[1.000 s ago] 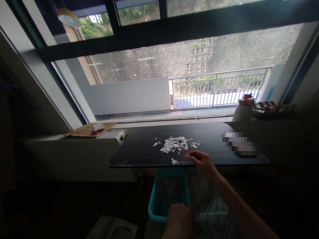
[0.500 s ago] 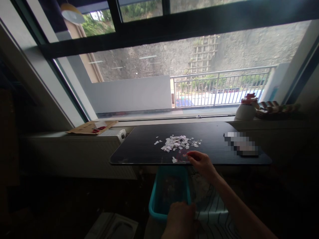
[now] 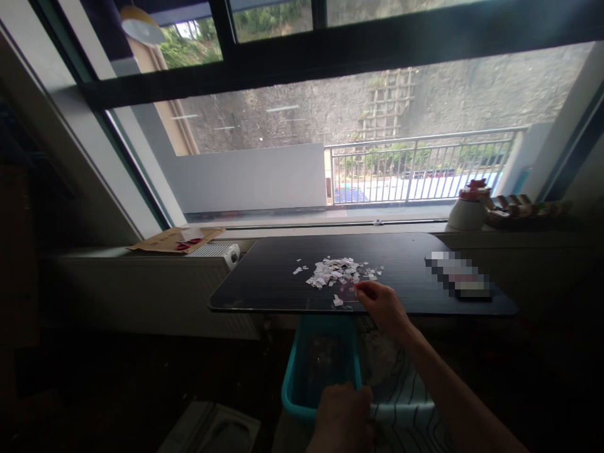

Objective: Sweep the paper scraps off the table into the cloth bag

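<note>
The dark wood-grain bench (image 3: 268,277) had rounded corners, and its straight near edge ran close below the person's right hand (image 3: 384,305). A broad stretch of surface lay between the pile of torn paper scraps (image 3: 333,272) and the left corner; another one lay between the pile and a pixelated object (image 3: 457,275) near the right edge. The right fingers were drawn narrowly together, tips pinching a thin, reddish see-through film (image 3: 348,287) just before the pile. A whitish scrap (image 3: 337,301) lay beside it, near the edge. Lower, the left hand (image 3: 342,412) was at the near right rim of the turquoise basin (image 3: 289,380); its fingers were hidden, so I could not tell their grip.
</note>
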`<action>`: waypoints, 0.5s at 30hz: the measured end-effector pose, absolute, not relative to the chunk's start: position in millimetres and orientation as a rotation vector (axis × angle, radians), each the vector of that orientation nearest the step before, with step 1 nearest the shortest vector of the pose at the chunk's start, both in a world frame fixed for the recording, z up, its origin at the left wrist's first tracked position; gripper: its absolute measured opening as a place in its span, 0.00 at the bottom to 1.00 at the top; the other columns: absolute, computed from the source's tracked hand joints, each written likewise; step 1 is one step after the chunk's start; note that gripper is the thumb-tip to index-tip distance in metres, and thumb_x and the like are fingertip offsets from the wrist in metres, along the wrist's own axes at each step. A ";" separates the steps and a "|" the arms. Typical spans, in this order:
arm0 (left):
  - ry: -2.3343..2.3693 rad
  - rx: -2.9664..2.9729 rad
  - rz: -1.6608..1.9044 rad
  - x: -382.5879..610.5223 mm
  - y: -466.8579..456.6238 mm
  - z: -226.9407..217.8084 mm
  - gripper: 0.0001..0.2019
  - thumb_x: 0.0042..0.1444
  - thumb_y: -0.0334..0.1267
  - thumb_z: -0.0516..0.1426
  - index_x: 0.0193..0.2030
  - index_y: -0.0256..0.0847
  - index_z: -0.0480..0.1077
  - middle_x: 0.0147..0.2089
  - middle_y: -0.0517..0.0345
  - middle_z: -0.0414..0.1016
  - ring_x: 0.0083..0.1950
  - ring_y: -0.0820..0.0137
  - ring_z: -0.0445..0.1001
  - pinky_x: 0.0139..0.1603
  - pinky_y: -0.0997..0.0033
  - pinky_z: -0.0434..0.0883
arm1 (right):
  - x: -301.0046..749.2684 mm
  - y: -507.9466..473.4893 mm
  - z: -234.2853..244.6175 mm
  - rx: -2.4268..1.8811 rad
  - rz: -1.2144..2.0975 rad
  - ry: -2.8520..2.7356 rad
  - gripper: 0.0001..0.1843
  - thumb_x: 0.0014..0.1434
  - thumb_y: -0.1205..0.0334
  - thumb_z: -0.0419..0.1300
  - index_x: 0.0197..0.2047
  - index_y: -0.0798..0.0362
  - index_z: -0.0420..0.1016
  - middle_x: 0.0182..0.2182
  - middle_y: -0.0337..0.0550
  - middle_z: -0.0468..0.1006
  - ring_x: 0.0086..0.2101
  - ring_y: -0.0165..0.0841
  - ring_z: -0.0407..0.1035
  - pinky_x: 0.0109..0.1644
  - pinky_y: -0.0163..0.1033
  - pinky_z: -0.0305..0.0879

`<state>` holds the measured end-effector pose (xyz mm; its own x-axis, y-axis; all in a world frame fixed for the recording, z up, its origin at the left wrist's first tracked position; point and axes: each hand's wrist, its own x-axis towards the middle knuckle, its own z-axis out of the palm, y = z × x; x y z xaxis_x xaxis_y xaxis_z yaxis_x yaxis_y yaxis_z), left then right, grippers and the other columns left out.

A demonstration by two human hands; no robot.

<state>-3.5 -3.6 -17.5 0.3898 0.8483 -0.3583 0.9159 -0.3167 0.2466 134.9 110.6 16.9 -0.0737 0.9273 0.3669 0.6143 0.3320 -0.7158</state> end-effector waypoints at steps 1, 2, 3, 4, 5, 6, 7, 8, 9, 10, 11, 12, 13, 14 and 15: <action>1.519 2.248 -0.231 -3.4 -3.3 -17.5 0.17 0.50 0.40 0.57 0.47 0.40 0.72 0.45 0.46 0.75 0.46 0.52 0.73 0.45 0.56 0.68 | 136.7 111.0 17.1 -1.401 0.480 -1.755 0.16 0.56 0.56 0.54 0.40 0.54 0.78 0.32 0.44 0.80 0.33 0.35 0.73 0.35 0.37 0.65; 1.516 2.250 -0.228 -3.3 -3.0 -17.5 0.16 0.49 0.40 0.57 0.46 0.40 0.73 0.45 0.46 0.75 0.45 0.52 0.73 0.45 0.56 0.69 | 138.7 111.5 17.3 -1.417 0.475 -1.733 0.15 0.56 0.56 0.54 0.40 0.54 0.78 0.32 0.44 0.80 0.33 0.35 0.73 0.36 0.37 0.65; 1.517 2.255 -0.220 -3.3 -2.9 -17.5 0.16 0.49 0.39 0.57 0.46 0.40 0.73 0.44 0.46 0.75 0.45 0.52 0.73 0.45 0.56 0.69 | 140.7 112.0 17.6 -1.425 0.467 -1.718 0.15 0.55 0.56 0.54 0.39 0.53 0.78 0.33 0.44 0.80 0.33 0.35 0.73 0.36 0.37 0.65; 1.521 2.262 -0.208 -3.4 -3.0 -17.7 0.16 0.49 0.39 0.57 0.45 0.40 0.73 0.44 0.46 0.76 0.44 0.52 0.74 0.45 0.57 0.69 | 142.6 112.4 18.0 -1.434 0.455 -1.709 0.15 0.55 0.56 0.54 0.39 0.53 0.78 0.32 0.43 0.80 0.33 0.35 0.73 0.36 0.37 0.65; 1.529 2.266 -0.194 -3.5 -3.2 -18.0 0.15 0.49 0.39 0.57 0.45 0.40 0.73 0.43 0.46 0.76 0.44 0.52 0.74 0.44 0.57 0.69 | 144.3 112.7 18.4 -1.447 0.440 -1.703 0.14 0.55 0.56 0.54 0.39 0.52 0.78 0.32 0.43 0.80 0.33 0.35 0.73 0.36 0.37 0.65; 1.534 2.270 -0.185 -3.6 -3.5 -18.5 0.15 0.49 0.39 0.57 0.44 0.40 0.73 0.43 0.46 0.76 0.44 0.52 0.74 0.44 0.57 0.69 | 145.7 112.9 18.9 -1.464 0.423 -1.700 0.14 0.55 0.56 0.55 0.39 0.52 0.78 0.32 0.42 0.80 0.33 0.36 0.73 0.37 0.38 0.65; 1.534 2.270 -0.186 -3.7 -3.8 -19.0 0.15 0.49 0.39 0.57 0.44 0.40 0.74 0.43 0.46 0.76 0.44 0.52 0.74 0.44 0.57 0.69 | 146.6 112.9 19.5 -1.483 0.407 -1.695 0.14 0.55 0.56 0.55 0.39 0.52 0.78 0.32 0.42 0.80 0.33 0.36 0.73 0.37 0.38 0.65; 1.531 2.268 -0.192 -3.8 -4.1 -19.5 0.15 0.49 0.40 0.58 0.44 0.41 0.73 0.43 0.47 0.76 0.44 0.53 0.74 0.44 0.58 0.69 | 147.0 112.8 20.1 -1.500 0.394 -1.686 0.14 0.54 0.56 0.55 0.39 0.52 0.78 0.32 0.42 0.80 0.34 0.36 0.73 0.37 0.38 0.65; 1.531 2.268 -0.196 -3.9 -4.3 -19.9 0.15 0.49 0.40 0.58 0.44 0.41 0.73 0.43 0.47 0.76 0.44 0.53 0.74 0.44 0.58 0.69 | 147.0 112.7 20.8 -1.503 0.392 -1.681 0.14 0.54 0.56 0.55 0.39 0.52 0.78 0.32 0.43 0.80 0.34 0.36 0.73 0.38 0.38 0.65; 1.528 2.270 -0.194 -3.9 -4.4 -20.1 0.15 0.49 0.40 0.58 0.44 0.41 0.73 0.43 0.47 0.76 0.44 0.53 0.74 0.44 0.58 0.69 | 146.4 112.5 21.4 -1.489 0.404 -1.686 0.15 0.54 0.56 0.55 0.40 0.52 0.78 0.33 0.43 0.81 0.34 0.36 0.74 0.38 0.38 0.65; 1.528 2.275 -0.189 -3.8 -4.4 -20.0 0.15 0.49 0.40 0.57 0.44 0.41 0.73 0.43 0.47 0.76 0.44 0.53 0.74 0.44 0.58 0.69 | 145.6 112.3 21.9 -1.465 0.423 -1.700 0.15 0.54 0.56 0.55 0.40 0.52 0.78 0.34 0.43 0.81 0.35 0.36 0.74 0.38 0.37 0.65; 1.530 2.280 -0.183 -3.6 -4.4 -19.7 0.15 0.49 0.40 0.57 0.45 0.42 0.73 0.43 0.48 0.76 0.44 0.53 0.74 0.44 0.58 0.69 | 144.8 112.3 22.3 -1.443 0.441 -1.720 0.15 0.54 0.57 0.55 0.40 0.52 0.78 0.34 0.43 0.81 0.35 0.35 0.74 0.38 0.37 0.65; 1.530 2.282 -0.180 -3.3 -4.3 -19.1 0.15 0.49 0.39 0.57 0.45 0.42 0.73 0.43 0.48 0.76 0.44 0.53 0.74 0.44 0.58 0.69 | 144.2 112.3 22.5 -1.431 0.454 -1.741 0.15 0.54 0.57 0.55 0.40 0.52 0.78 0.34 0.43 0.81 0.35 0.35 0.74 0.38 0.37 0.65; 1.528 2.277 -0.188 -3.0 -4.3 -18.3 0.15 0.49 0.39 0.57 0.45 0.41 0.73 0.43 0.48 0.76 0.44 0.53 0.74 0.44 0.58 0.69 | 144.0 112.5 22.8 -1.438 0.452 -1.753 0.15 0.54 0.57 0.54 0.40 0.52 0.78 0.34 0.43 0.81 0.34 0.35 0.73 0.37 0.36 0.65; 1.524 2.269 -0.202 -2.8 -4.3 -17.4 0.15 0.49 0.39 0.57 0.45 0.41 0.73 0.43 0.47 0.76 0.44 0.53 0.74 0.44 0.58 0.69 | 144.4 112.7 23.0 -1.466 0.434 -1.754 0.15 0.54 0.57 0.54 0.39 0.52 0.78 0.33 0.43 0.81 0.34 0.35 0.73 0.37 0.37 0.65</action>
<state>-2.8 -4.3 -17.4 0.3960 0.8554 -0.3339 0.9128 -0.3271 0.2446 144.4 112.7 23.0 -0.0169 0.9364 0.3506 0.6653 0.2723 -0.6952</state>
